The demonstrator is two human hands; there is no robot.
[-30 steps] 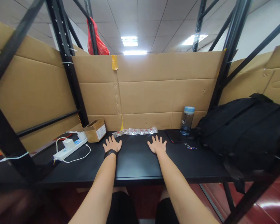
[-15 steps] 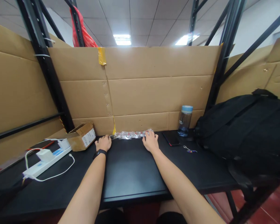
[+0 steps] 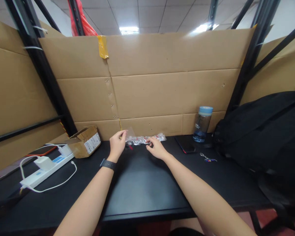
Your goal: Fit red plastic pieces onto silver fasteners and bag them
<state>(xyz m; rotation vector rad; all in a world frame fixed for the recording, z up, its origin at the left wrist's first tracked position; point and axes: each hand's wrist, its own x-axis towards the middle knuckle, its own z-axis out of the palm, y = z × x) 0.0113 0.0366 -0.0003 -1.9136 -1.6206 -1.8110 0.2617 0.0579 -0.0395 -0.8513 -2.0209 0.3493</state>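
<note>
1. The left hand (image 3: 117,144) pinches a clear packet (image 3: 130,132), dark and red at its lower end.
2. The right hand (image 3: 157,148) is at a row of clear packets (image 3: 139,140) on the black tabletop (image 3: 147,183).
3. A blue-lidded bottle (image 3: 203,124) stands beside a phone (image 3: 185,145).

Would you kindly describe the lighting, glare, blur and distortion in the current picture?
Head view: ceiling lights blow out to white. Head view: soft sheen on the black tabletop, glints on the row of plastic packets. Head view: the small packet at the left hand is blurred. Head view: the black posts splay outward, likely wide-angle distortion.
</note>
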